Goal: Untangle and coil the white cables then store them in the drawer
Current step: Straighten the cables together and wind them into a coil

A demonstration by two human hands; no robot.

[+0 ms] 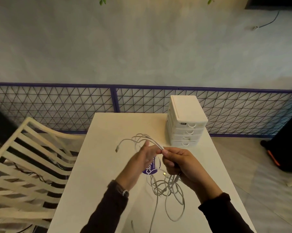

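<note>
My right hand [179, 163] is closed around a bunch of white cables [168, 189] above the white table [95, 182]. Loops hang tangled below that hand and trail onto the table. More strands arch up past my fingertips, one ending in a plug [117, 149]. My left hand [142, 158] is blurred, fingers spread, touching those upper strands; I cannot tell if it grips them. A small white drawer unit [186, 121] with several closed drawers stands at the table's far right.
A purple and white sticker [150, 170] lies on the table under my hands. A cream slatted chair [29, 165] stands to the left. A purple wire-mesh fence [115, 100] runs behind the table. A dark object [286, 148] sits on the floor at right.
</note>
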